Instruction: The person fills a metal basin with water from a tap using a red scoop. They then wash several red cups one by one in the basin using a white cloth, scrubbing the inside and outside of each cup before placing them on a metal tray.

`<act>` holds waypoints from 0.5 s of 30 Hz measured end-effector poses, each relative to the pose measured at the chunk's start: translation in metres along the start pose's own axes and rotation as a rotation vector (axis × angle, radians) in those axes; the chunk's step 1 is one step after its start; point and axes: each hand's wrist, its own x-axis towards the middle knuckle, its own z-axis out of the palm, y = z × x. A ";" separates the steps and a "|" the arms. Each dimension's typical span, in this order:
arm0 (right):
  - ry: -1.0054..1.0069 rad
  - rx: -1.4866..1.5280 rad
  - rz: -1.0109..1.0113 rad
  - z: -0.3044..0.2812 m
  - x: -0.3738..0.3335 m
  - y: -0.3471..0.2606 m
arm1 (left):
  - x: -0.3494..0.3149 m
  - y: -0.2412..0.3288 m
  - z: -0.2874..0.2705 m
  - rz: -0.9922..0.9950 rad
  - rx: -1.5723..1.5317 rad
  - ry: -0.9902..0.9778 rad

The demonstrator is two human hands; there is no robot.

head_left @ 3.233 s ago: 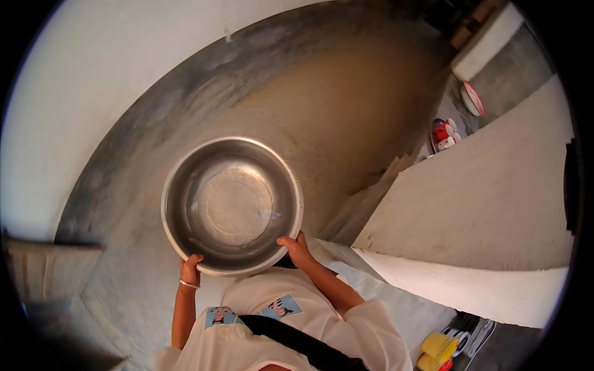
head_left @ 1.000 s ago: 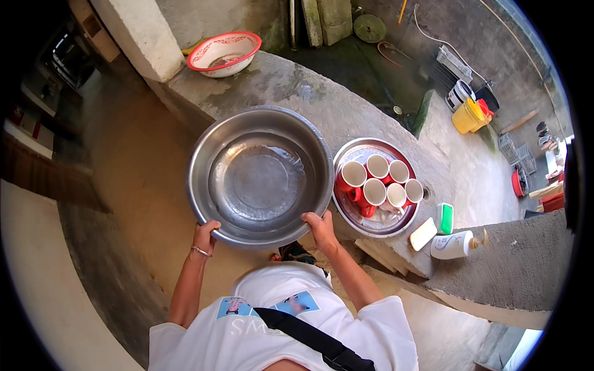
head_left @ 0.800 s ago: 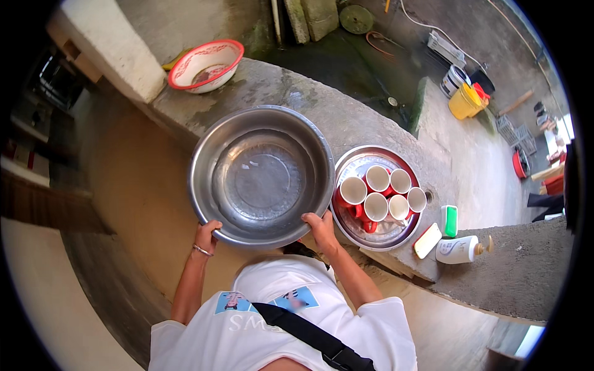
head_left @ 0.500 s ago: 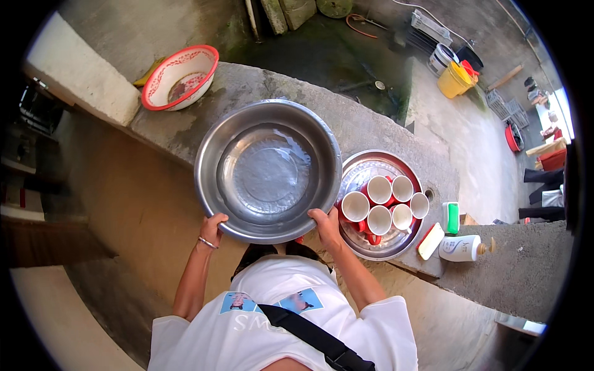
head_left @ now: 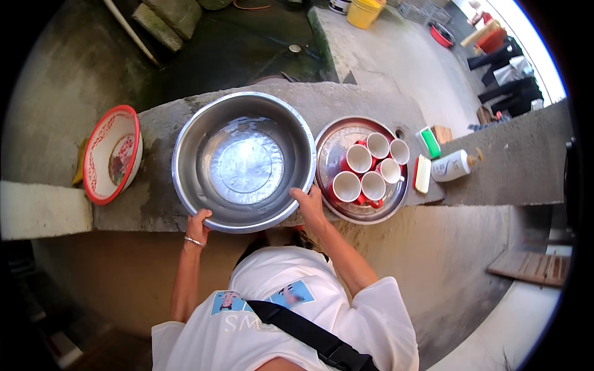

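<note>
Both my hands grip the near rim of a large stainless steel basin point(head_left: 204, 179), thumbs over the edge. My left hand point(head_left: 198, 226) is at its lower left and my right hand point(head_left: 309, 205) at its lower right, close to the round metal tray point(head_left: 325, 139). The basin's bottom gleams, and clear water seems to lie in it. On the tray stand several mugs point(head_left: 359, 159), red outside and white inside, their mouths up.
The concrete ledge point(head_left: 161, 127) carries a red-rimmed enamel basin point(head_left: 135, 145) at the left. Right of the tray are a green-and-white brush or sponge point(head_left: 429, 143), a red-and-white one point(head_left: 422, 174) and a white pump bottle point(head_left: 450, 166). A wet, sunken floor point(head_left: 247, 52) lies beyond.
The steel basin has moved over the ledge beside the tray, my hands still on its rim. My view has turned, so the ledge now runs more level across it.
</note>
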 end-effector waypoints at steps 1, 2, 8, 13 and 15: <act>0.028 0.001 0.000 0.003 0.000 -0.001 | 0.005 0.002 -0.002 -0.015 -0.002 -0.027; 0.041 0.023 -0.018 0.006 0.001 0.003 | 0.011 0.002 -0.008 -0.014 -0.002 -0.056; 0.100 0.014 0.075 0.009 -0.029 -0.019 | 0.019 0.012 -0.016 0.049 0.148 -0.134; 0.415 -0.076 -0.290 -0.041 -0.059 -0.034 | 0.037 -0.002 -0.049 0.179 0.178 -0.023; 0.595 -0.150 -0.429 -0.053 -0.070 -0.065 | 0.043 -0.008 -0.056 0.532 0.228 0.066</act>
